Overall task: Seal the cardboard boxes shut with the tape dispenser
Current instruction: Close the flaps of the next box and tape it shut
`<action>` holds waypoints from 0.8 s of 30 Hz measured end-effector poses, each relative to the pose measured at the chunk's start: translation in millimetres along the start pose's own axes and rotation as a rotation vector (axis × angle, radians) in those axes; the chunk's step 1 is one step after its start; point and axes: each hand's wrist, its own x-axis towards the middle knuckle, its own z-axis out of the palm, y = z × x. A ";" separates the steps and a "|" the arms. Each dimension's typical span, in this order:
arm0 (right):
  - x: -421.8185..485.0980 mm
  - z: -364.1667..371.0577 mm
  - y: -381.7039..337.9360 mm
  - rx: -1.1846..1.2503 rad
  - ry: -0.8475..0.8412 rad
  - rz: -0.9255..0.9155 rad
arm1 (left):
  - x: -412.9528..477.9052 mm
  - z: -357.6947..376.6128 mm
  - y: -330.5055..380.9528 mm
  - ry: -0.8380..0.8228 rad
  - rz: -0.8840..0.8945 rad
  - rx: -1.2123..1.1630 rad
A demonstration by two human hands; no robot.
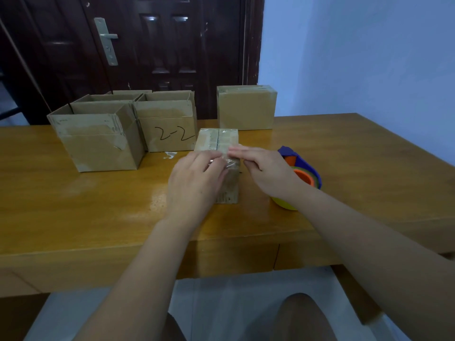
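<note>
While both hands work the near top edge of the small box point(209, 140), I judge this one almost sealed: clear tape point(222, 163) runs along its centre seam and folds over toward the near face. My right hand point(261, 168) lies with its fingers straight, flat on the tape end. My left hand point(194, 178) bends its fingers over the same edge, and I cannot tell whether they pinch the tape or only press it.

The tape dispenser point(304, 172) sits unheld on the table point(73, 205) at 3 o'clock from the small box, partly hidden by my right wrist. At 1 o'clock a closed box point(246, 109) stands with its flaps down. At 10 o'clock an open box point(98, 143), and at 11 o'clock the box marked 2-2 point(167, 129), have their flaps up, so I reckon most of the sealing is left.
</note>
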 end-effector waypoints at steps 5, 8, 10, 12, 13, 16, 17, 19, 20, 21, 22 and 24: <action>-3.1 11.5 2.9 0.130 0.095 0.020 | -11.3 -3.1 -16.7 0.067 -0.309 -0.214; -4.9 19.2 3.4 0.214 0.140 0.059 | -15.0 -4.0 -20.8 0.152 -0.745 -0.647; -6.4 24.2 3.5 0.266 0.172 0.078 | -15.0 -3.3 -21.7 0.108 -0.961 -0.958; -7.4 27.6 3.2 0.298 0.190 0.083 | -17.2 -1.0 -23.0 0.058 -0.976 -1.047; -7.9 28.7 2.8 0.305 0.193 0.082 | -18.7 0.5 -23.8 0.043 -0.950 -1.036; -10.3 31.7 0.9 0.325 0.197 0.084 | -21.2 2.5 -26.0 0.018 -0.904 -1.019; -11.0 31.9 0.7 0.336 0.202 0.083 | -21.1 2.4 -26.4 0.011 -0.889 -1.016; -11.6 32.6 0.4 0.353 0.204 0.085 | -21.0 2.3 -27.5 -0.018 -0.849 -1.000; -11.6 32.9 0.6 0.358 0.200 0.088 | -21.8 3.2 -29.1 -0.035 -0.826 -0.981; -11.4 33.0 0.5 0.363 0.196 0.093 | -22.7 4.5 -31.5 -0.050 -0.799 -0.960; -11.3 32.9 0.8 0.366 0.196 0.098 | -23.9 6.0 -34.6 -0.066 -0.768 -0.937; -11.7 31.4 2.1 0.370 0.194 0.097 | -25.1 7.5 -38.5 -0.094 -0.695 -0.887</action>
